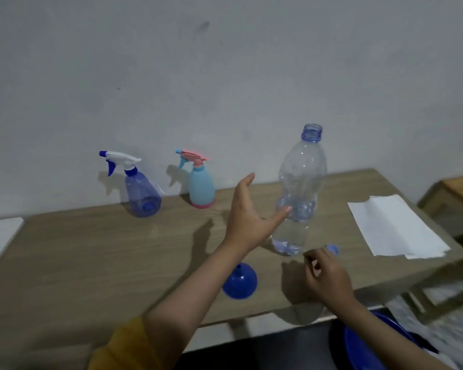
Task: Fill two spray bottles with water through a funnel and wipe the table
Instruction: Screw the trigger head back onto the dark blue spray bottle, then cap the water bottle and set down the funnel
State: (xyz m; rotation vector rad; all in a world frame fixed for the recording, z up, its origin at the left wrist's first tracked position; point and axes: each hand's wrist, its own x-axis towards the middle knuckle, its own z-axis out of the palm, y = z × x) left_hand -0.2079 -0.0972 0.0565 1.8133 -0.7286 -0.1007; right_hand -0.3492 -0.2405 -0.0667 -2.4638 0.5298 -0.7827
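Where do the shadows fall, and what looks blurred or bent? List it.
Head view: spray bottles cast shadows leftward onto the wall; left hand shadows the table; right hand is motion-blurred; the wide lens bows the table edge.

Dim, soft-focus view, leftward shadows, bowed edges

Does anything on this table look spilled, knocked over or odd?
No spill shows. The clear plastic water bottle stands open and looks tilted; its blue cap lies on the wooden table. The blue funnel rests upside down.
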